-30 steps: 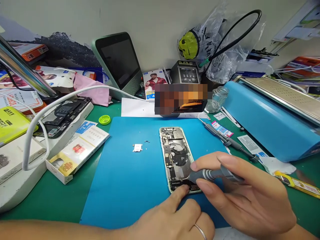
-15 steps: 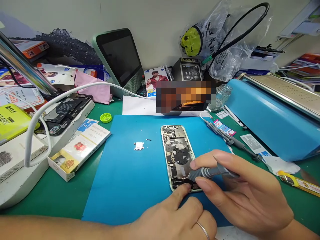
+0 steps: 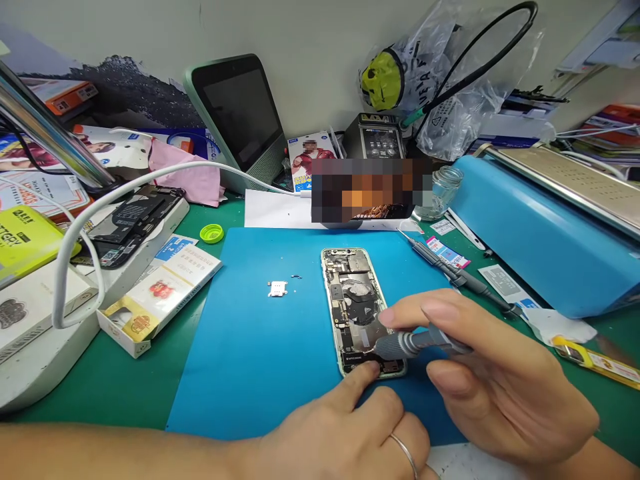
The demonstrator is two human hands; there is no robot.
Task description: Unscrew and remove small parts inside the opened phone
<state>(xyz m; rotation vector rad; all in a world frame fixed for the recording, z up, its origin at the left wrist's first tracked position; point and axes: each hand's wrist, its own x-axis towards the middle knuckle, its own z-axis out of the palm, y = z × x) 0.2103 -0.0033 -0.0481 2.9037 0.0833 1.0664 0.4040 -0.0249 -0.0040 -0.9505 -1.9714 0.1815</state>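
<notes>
An opened phone [image 3: 362,337], its inner parts bare, lies upright on the blue mat [image 3: 240,360]. My left hand [image 3: 350,427] rests at its lower end, index fingertip pressed on the inside near the bottom edge. The other left fingers are curled; the thumb is hidden. In my right hand [image 3: 505,373] is a grey screwdriver [image 3: 400,345], slanted, its tip end down at the lower inside of the phone. The right index and middle fingers lie along the screwdriver, while the thumb stands apart below it. A small silvery metal part [image 3: 277,289] lies left of the phone.
Tiny dark bits [image 3: 297,276] lie near the metal part. Left stand a cigarette box [image 3: 165,293] and a green cap [image 3: 211,233]. Right are another screwdriver [image 3: 450,267], a yellow cutter [image 3: 595,360] and a blue machine [image 3: 540,247]. A white cable [image 3: 175,172] arches across the left.
My right thumb has come off the screwdriver and moved down and right. The screwdriver stays over the phone's lower part, and my left index finger remains pressed there.
</notes>
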